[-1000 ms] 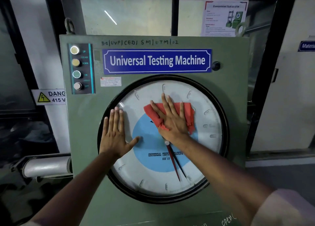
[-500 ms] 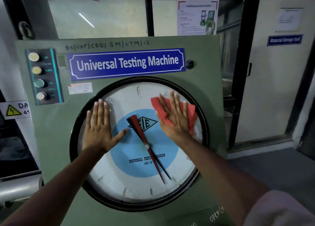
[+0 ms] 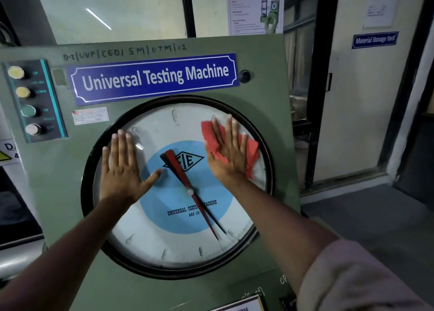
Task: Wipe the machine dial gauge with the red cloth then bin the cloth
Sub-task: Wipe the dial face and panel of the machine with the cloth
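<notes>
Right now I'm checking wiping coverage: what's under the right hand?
The red cloth, pressed flat against the dial gauge glass by the right hand. The cloth's middle and the scale marks beneath are covered.

materials lab: testing machine nameplate (image 3: 153, 78)

The scene was dim overall, its corners falling into deep shadow. A bright streak of a ceiling light reflected in the window pane (image 3: 98, 19) above the machine, and a small glare spot sat on the dial gauge (image 3: 140, 146) glass. Wide-angle distortion bowed the edges. The wiping right hand (image 3: 229, 157) looked slightly motion-blurred.
</notes>
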`<state>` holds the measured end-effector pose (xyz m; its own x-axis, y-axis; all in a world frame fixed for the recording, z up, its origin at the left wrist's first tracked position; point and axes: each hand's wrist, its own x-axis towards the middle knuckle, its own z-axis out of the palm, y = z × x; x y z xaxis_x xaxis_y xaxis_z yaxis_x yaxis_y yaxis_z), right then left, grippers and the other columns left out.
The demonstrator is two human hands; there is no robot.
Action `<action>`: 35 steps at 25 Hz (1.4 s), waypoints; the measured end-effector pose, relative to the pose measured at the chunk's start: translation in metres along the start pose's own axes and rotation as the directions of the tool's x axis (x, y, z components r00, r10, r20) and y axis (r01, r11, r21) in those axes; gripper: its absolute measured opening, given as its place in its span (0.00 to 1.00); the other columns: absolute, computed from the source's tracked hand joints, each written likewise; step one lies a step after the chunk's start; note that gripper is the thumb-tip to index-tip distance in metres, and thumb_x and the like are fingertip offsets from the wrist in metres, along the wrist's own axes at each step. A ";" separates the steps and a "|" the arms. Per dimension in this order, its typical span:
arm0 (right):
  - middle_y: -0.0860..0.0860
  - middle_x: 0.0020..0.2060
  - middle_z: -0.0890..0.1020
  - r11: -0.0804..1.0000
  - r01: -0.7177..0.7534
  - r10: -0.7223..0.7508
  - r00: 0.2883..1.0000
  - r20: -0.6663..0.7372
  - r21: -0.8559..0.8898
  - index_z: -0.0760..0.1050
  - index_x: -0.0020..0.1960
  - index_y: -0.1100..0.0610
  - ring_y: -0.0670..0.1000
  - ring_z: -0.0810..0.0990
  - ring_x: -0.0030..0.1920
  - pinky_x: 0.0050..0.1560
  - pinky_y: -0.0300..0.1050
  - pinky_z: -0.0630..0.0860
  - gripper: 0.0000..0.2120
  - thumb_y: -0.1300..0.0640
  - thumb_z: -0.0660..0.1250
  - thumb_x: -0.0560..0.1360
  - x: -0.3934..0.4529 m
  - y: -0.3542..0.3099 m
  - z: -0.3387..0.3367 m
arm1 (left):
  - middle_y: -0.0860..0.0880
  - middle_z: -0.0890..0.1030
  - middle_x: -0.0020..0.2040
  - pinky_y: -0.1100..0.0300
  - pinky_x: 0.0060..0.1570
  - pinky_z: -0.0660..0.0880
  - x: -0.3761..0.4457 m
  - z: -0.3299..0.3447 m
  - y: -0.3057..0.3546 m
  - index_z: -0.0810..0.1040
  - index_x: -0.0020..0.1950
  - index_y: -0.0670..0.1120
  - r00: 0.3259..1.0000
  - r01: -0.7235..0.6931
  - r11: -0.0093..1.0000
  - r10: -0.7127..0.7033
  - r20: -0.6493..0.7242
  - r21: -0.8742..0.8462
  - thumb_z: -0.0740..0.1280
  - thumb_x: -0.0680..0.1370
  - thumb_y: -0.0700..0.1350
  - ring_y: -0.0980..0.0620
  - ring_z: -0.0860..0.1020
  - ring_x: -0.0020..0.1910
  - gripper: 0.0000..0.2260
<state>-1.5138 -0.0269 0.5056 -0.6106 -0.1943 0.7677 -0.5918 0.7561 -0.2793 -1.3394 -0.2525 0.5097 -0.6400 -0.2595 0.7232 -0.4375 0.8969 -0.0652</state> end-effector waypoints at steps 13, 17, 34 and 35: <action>0.55 0.88 0.46 0.988 0.150 -0.152 0.987 0.047 0.033 0.42 0.88 0.45 0.58 0.42 0.86 0.84 0.67 0.45 0.39 0.44 0.56 0.81 0.000 -0.030 0.005 | 0.42 0.34 0.87 0.43 0.86 0.40 0.000 -0.002 -0.002 0.36 0.87 0.40 1.000 -0.007 1.000 0.007 0.021 0.007 0.49 0.76 0.79 0.46 0.36 0.87 0.55; 0.50 0.87 0.41 0.883 0.448 -0.417 0.886 0.203 -0.140 0.39 0.87 0.42 0.52 0.41 0.87 0.84 0.65 0.45 0.43 0.47 0.62 0.81 -0.029 0.032 0.003 | 0.43 0.35 0.87 0.44 0.86 0.41 0.000 -0.005 -0.007 0.36 0.87 0.41 0.999 -0.032 0.999 0.031 0.034 0.010 0.46 0.75 0.80 0.47 0.36 0.87 0.56; 0.53 0.87 0.41 0.982 0.161 -0.146 0.977 0.153 -0.096 0.36 0.87 0.43 0.55 0.42 0.87 0.83 0.69 0.50 0.41 0.41 0.58 0.84 -0.015 -0.023 0.002 | 0.43 0.39 0.88 0.48 0.85 0.37 -0.001 -0.001 -0.007 0.38 0.87 0.41 1.000 -0.027 1.000 0.027 -0.013 0.003 0.48 0.76 0.80 0.47 0.37 0.88 0.55; 0.54 0.87 0.40 0.977 0.185 -0.162 0.968 0.189 -0.106 0.36 0.87 0.44 0.56 0.41 0.87 0.83 0.69 0.51 0.42 0.41 0.58 0.83 -0.035 -0.016 0.006 | 0.43 0.39 0.88 0.48 0.85 0.36 -0.001 -0.001 -0.007 0.38 0.87 0.41 1.000 -0.028 1.000 0.028 -0.011 0.008 0.48 0.76 0.80 0.47 0.37 0.88 0.55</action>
<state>-1.4861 -0.0356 0.4794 -0.5949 -0.4294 0.6796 -0.6351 0.7693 -0.0698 -1.3350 -0.2583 0.5105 -0.6449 -0.2299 0.7289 -0.4239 0.9011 -0.0908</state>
